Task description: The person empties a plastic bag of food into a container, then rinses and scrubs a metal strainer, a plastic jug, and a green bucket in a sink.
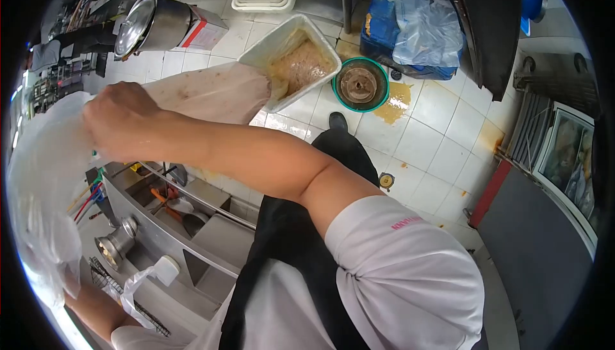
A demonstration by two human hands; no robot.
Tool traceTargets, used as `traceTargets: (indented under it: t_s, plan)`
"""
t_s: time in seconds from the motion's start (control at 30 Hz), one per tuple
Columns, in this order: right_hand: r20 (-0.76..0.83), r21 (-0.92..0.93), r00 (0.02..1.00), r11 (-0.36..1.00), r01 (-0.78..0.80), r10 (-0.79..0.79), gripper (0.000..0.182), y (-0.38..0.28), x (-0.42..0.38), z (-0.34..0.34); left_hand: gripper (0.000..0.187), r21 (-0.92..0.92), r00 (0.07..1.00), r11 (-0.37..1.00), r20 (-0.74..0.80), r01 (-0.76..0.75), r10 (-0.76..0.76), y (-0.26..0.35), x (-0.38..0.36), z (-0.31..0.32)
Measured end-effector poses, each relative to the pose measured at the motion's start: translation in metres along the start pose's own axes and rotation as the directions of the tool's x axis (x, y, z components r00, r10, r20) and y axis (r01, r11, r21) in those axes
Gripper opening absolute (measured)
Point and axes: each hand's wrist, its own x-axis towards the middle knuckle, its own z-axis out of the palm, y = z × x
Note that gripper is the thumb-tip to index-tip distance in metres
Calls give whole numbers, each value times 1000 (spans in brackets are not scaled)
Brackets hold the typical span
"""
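Observation:
My right hand (122, 122), fingers closed, grips translucent plastic (48, 138) at the upper left. Beyond this hand, a pale, stained sheet or bag (205, 93) stretches to the edge of a white tub (256, 55). Wet, pinkish-brown matter (304, 65) lies in the tub. My left hand (72, 286) is at the lower left edge, behind or within the plastic, its fingers mostly hidden. Beside the tub, a green-rimmed basin (385, 87) holds a brown, round mass.
A metal counter with compartments (224, 238) runs below my right forearm. Large pots (163, 23) stand at the upper left. A blue container (378, 29) carries plastic bags. Yellowish liquid (394, 103) is on the tiled floor near a drain (386, 181). A glass-fronted cabinet (567, 151) stands right.

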Motion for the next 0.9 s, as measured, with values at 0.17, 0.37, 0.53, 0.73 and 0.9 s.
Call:
traceTargets:
  t_s: [0.17, 0.37, 0.53, 0.73, 0.9]
  plan:
    - [-79, -80, 976, 975, -210, 203, 13, 71, -27, 5, 47, 190, 959, 940, 38, -285, 282, 17, 36, 46]
    - [-141, -173, 906, 891, -420, 399, 15, 209, -69, 13, 39, -385, 924, 890, 186, -245, 335, -3, 74, 204]
    - [-167, -125, 799, 791, -599, 578, 33, 291, -135, -15, 49, -229, 723, 761, 239, -607, 648, -45, 86, 390]
    - [-295, -88, 588, 592, -801, 753, 42, 355, -300, -61, 54, -162, 697, 702, 94, -693, 710, -32, 114, 502]
    - [-290, -264, 258, 182, -947, 922, 37, 371, -470, -88, 52, -326, 880, 936, 474, 136, 38, 71, 113, 563]
